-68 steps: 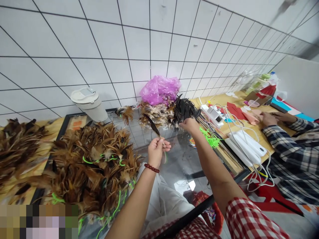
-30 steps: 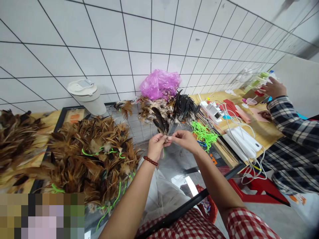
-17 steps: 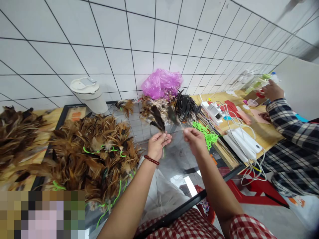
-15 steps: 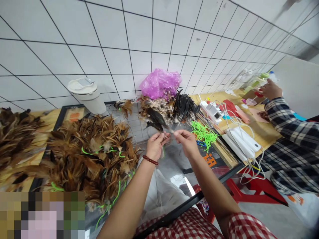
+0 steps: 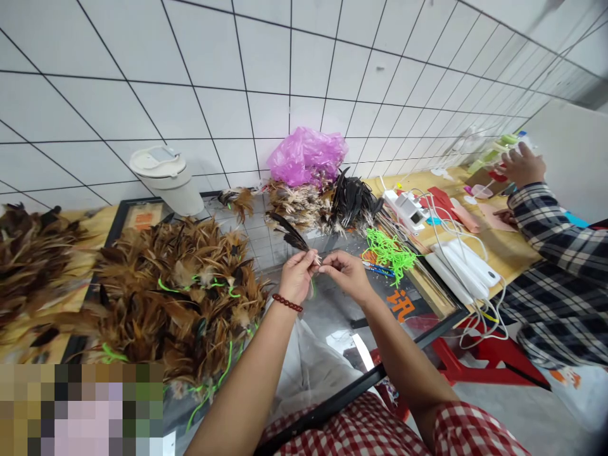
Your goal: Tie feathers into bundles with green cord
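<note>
A small bunch of black feathers (image 5: 291,234) points up and left from my left hand (image 5: 297,277), whose thumb and fingers pinch it near the pale quill ends. My right hand (image 5: 348,273) is closed at those quill ends, its fingertips almost touching the left thumb. What lies between the right fingertips is too small to make out. A thin pale-green strand (image 5: 312,289) hangs below the left fingers. Beyond my hands lie a pile of black feathers (image 5: 355,201) and a heap of pale-based brown feathers (image 5: 298,206).
Brown feather bundles (image 5: 185,304) with green ties cover the left. A white lidded cup (image 5: 178,190) and a pink plastic bag (image 5: 308,155) stand by the tiled wall. Green cords (image 5: 392,253), a power strip (image 5: 406,212) and white cables lie right. A co-worker's hand (image 5: 525,166) is far right.
My right hand has moved slightly left, closing the gap to my left hand. The black feathers have turned and now show as a narrower bunch. The co-worker's raised hand has shifted with its fingers more spread.
</note>
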A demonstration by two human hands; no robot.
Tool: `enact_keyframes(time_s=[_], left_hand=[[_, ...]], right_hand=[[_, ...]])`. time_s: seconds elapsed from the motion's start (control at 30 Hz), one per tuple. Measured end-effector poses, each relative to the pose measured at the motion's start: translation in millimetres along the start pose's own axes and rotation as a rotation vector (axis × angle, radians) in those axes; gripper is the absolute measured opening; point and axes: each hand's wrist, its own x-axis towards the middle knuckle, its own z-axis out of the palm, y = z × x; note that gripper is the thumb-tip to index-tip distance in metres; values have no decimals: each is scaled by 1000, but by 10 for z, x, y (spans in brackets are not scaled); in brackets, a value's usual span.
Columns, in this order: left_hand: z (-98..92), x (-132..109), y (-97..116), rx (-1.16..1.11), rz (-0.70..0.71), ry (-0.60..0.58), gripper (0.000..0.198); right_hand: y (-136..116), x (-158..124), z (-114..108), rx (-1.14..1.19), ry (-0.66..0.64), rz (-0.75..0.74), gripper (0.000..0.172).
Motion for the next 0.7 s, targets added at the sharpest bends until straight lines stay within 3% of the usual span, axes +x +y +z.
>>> enact_keyframes(time_s=[0.13, 0.3, 0.43, 0.53, 0.6, 0.7], left_hand=[[-2, -5, 24, 7, -29, -14, 27], [-16, 2, 23, 49, -63, -92, 29], [1, 0, 4, 116, 8, -71, 30], [22, -8, -17, 190, 121, -12, 28], [28, -14, -28, 220, 151, 16, 29], [26, -21, -34, 218, 124, 21, 31]], right_hand=[[-38, 35, -2, -86, 49, -23, 21], [-25, 52, 15, -20, 73, 30, 22], [53, 140, -106, -87, 12, 26, 21], [116, 363, -284, -283, -42, 73, 17], [137, 552, -380, -500, 39, 145, 16], [142, 793, -432, -801, 173, 299, 27]])
